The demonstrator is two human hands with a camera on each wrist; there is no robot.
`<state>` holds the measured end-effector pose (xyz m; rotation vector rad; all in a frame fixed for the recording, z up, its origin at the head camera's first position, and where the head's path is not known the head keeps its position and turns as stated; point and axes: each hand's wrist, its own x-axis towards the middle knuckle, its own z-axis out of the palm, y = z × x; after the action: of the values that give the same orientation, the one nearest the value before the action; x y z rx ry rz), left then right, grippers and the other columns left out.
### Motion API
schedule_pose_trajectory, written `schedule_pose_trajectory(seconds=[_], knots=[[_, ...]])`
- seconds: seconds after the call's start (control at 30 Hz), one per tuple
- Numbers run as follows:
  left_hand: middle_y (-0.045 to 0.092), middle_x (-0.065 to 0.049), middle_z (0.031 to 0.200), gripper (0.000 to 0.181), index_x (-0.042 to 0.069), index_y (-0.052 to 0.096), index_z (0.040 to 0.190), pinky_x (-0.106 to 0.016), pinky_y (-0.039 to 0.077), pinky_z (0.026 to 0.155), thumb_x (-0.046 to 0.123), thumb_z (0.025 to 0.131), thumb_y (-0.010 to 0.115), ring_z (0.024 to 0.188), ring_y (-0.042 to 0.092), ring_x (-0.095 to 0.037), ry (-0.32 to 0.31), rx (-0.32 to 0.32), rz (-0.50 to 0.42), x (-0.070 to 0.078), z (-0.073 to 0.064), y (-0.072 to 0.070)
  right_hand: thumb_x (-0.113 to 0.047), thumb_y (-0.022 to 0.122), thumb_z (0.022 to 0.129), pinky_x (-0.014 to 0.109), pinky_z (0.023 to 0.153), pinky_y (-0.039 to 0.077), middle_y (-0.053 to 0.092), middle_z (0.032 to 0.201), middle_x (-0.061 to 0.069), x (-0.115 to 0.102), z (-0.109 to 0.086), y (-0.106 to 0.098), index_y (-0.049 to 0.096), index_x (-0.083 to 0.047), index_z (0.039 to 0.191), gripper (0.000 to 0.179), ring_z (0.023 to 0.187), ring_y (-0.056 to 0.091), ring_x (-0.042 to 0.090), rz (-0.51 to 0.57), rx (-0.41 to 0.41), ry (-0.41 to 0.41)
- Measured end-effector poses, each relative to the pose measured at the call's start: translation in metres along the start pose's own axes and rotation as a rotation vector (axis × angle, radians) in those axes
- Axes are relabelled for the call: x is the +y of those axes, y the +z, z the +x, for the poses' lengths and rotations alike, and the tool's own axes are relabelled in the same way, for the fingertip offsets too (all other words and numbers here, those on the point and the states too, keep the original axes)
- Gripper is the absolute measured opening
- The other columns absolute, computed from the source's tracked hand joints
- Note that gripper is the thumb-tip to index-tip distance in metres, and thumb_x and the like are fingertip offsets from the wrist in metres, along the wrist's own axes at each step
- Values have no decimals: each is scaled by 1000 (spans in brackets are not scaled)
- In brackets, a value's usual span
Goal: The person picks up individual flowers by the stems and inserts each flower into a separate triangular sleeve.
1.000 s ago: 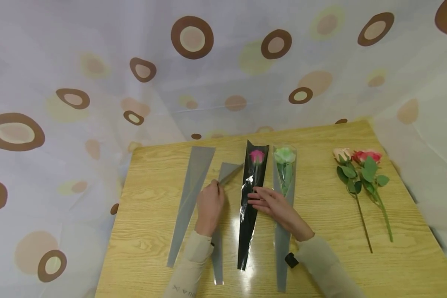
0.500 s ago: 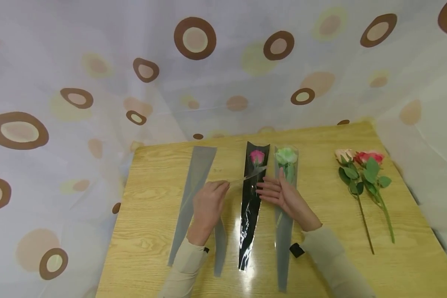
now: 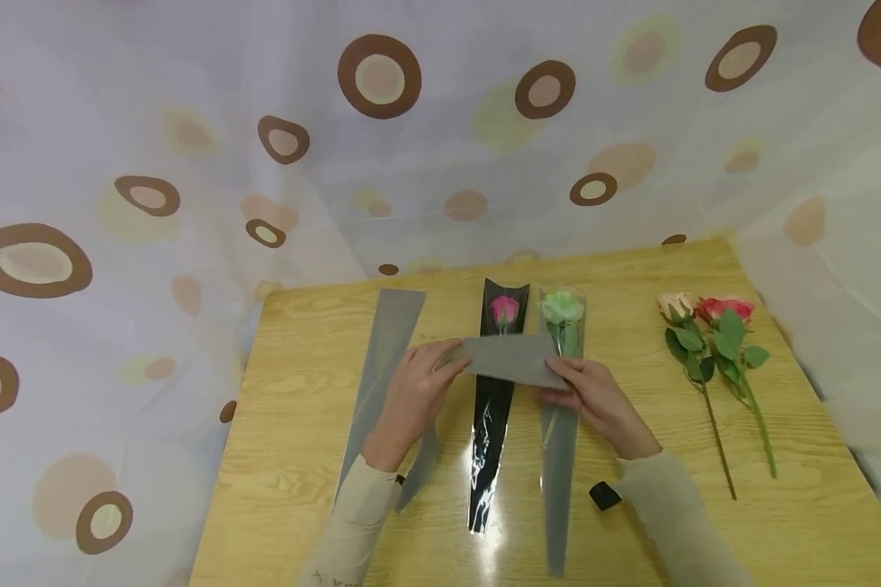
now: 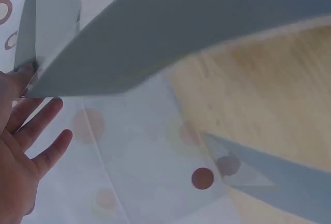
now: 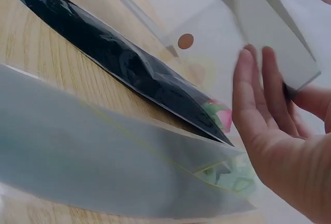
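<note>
A grey flower sleeve [image 3: 510, 359] is held up between both hands, above the two wrapped roses. My left hand [image 3: 420, 391] pinches its left side, while the right hand [image 3: 602, 399] pinches its right corner between thumb and fingers. The sleeve's narrow tail [image 3: 420, 473] hangs down beside the left wrist. In the left wrist view the grey film [image 4: 139, 43] stretches away from the pinching fingers. Below lie a black sleeve [image 3: 493, 440] with a pink rose [image 3: 505, 309] and a grey sleeve [image 3: 558, 489] with a pale green rose [image 3: 562, 307].
Another grey sleeve [image 3: 385, 359] lies flat at the left of the wooden table [image 3: 286, 408]. On the right lie a peach rose [image 3: 677, 307] and a red-pink rose [image 3: 727, 310], both unwrapped with long stems. Patterned cloth [image 3: 440, 147] walls the back and sides.
My left hand has lifted the grey sleeve off the table and turned its wide end rightward. The right hand, earlier free with spread fingers, now pinches the sleeve's right corner.
</note>
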<state>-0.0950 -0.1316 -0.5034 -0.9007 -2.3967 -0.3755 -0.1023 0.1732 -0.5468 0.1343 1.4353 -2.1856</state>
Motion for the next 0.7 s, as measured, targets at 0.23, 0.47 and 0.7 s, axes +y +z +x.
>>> schedule_pose_trajectory(seconds=[0.23,0.47,0.7], knots=[[71,-13,133,33,8,76,122,-45,59,98,-10,94,69,118,71,-29,-45,0,32,-14,19,3,-21,60,109,22,84,62,68,106,-8,-2,-5,-3,76,-18,109,17,92,73,1,-17,150,-61],[53,-14,155,49,12,61,142,-61,46,115,2,95,66,140,56,-34,-123,-315,-107,4,15,12,-22,66,106,14,63,50,68,78,-15,5,-6,-2,78,-26,87,22,68,60,-3,-123,295,-58],[36,-9,169,79,21,38,164,-70,31,123,49,98,73,157,38,-30,-154,-535,-248,33,21,35,-21,70,103,18,61,46,64,68,-18,15,-7,5,78,-25,82,23,62,52,-1,-186,323,-82]])
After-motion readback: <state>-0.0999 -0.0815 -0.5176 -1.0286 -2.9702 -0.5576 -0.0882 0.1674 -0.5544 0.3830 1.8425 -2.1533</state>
